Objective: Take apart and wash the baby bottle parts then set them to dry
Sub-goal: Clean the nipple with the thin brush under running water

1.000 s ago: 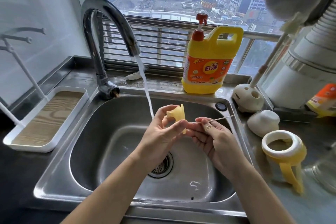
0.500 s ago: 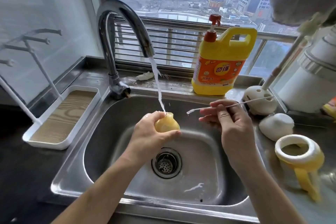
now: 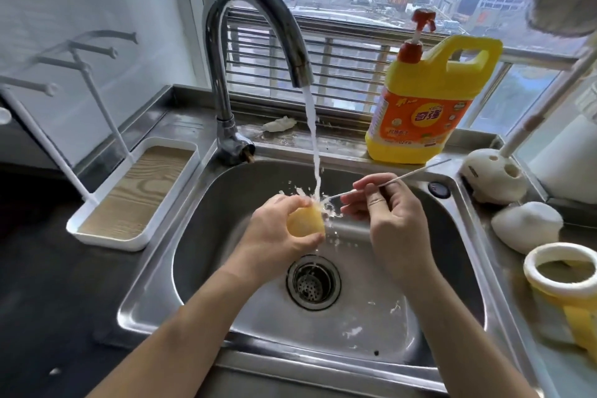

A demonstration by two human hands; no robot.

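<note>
The left hand [image 3: 274, 237] is gripping a yellow teat [image 3: 305, 222]; the right hand [image 3: 391, 220] is pinching a thin brush [image 3: 420, 170].

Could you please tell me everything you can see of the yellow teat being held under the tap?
The yellow teat looks like soft, translucent rubber, rounded and wet. The left hand grips it from the left, fingers curled round it. It is above the sink, under the water, which splashes off its top. The thin brush ends close beside it; contact is unclear.
</note>
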